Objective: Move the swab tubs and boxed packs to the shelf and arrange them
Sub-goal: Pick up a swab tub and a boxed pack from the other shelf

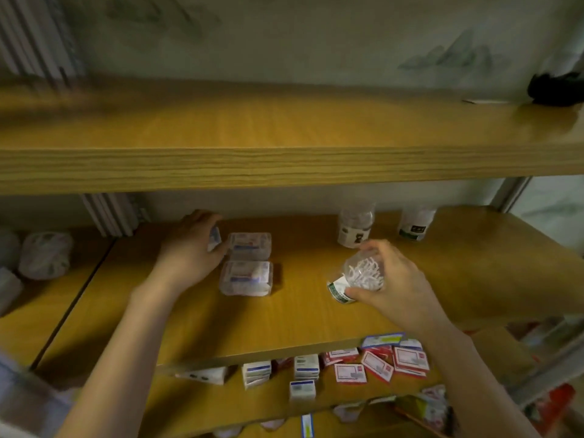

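Observation:
On the middle wooden shelf [284, 324], my left hand [189, 245] grips a small boxed pack [215, 238] at the back left, beside two clear flat swab packs [250, 245] [247, 277] lying one behind the other. My right hand [388, 279] holds a clear round swab tub [360, 276] tilted on its side just above the shelf, white sticks showing through its base. Two upright tubs [354, 227] [415, 224] stand at the back right of the same shelf.
The top shelf [284, 128] is bare wood with a black object [556, 90] at its far right. The lower shelf holds several red-and-white boxes [379, 363] and blue-and-white boxes [305, 368]. White wrapped bundles [44, 254] sit in the left bay.

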### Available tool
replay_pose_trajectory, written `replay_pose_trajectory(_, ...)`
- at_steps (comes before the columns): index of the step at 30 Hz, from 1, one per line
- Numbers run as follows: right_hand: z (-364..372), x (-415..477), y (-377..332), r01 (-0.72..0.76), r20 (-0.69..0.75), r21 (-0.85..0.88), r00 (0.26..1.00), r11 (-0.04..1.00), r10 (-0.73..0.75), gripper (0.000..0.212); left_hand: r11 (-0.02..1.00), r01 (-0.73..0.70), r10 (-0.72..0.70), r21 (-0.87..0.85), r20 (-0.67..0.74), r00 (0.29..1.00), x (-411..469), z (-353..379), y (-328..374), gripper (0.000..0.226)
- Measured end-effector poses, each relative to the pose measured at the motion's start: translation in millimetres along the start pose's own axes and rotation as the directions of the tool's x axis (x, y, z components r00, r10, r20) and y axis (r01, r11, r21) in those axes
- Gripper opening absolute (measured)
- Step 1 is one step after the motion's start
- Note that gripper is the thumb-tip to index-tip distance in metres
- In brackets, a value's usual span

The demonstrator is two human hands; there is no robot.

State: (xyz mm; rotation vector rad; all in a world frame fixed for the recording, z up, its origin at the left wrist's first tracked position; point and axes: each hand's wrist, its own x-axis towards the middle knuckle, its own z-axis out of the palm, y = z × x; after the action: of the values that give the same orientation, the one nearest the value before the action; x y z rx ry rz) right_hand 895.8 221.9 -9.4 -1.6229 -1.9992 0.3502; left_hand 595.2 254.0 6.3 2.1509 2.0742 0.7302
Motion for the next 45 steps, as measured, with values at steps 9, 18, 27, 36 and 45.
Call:
replay_pose_trajectory(9, -35, 41, 63, 0.084, 0.028, -0.124, 0.996, 0.989, -0.081, 0.055, 0.994, -0.112, 0.111, -0.015, -0.019, 0.994, 3, 33, 104, 0.042)
replay_pose_trajectory(18, -70, 59, 115, 0.087, 0.008, -0.206, 0.996, 0.975, -0.087, 0.052, 0.997, -0.052, 0.054, 0.056, -0.034, 0.998, 3, 59, 157, 0.039)
replay_pose_trajectory(27, -71, 48, 94, 0.289, 0.089, -0.319, 0.957, 0.903, -0.275, 0.052, 0.997, -0.002, 0.007, 0.083, -0.062, 0.998, -15, 65, 166, 0.04)
replay_pose_trajectory(36, -26, 35, -6, 0.659, 0.289, -0.024, 0.724, 0.752, -0.626, 0.047, 0.943, 0.228, -0.188, 0.242, -0.179, 0.966, -98, 24, 123, 0.037)
replay_pose_trajectory(45, 33, -8, -107, 0.825, 0.353, 0.213, 0.434, 0.523, -0.829, 0.043, 0.816, 0.501, -0.418, 0.29, -0.304, 0.856, -208, -33, 79, 0.05)
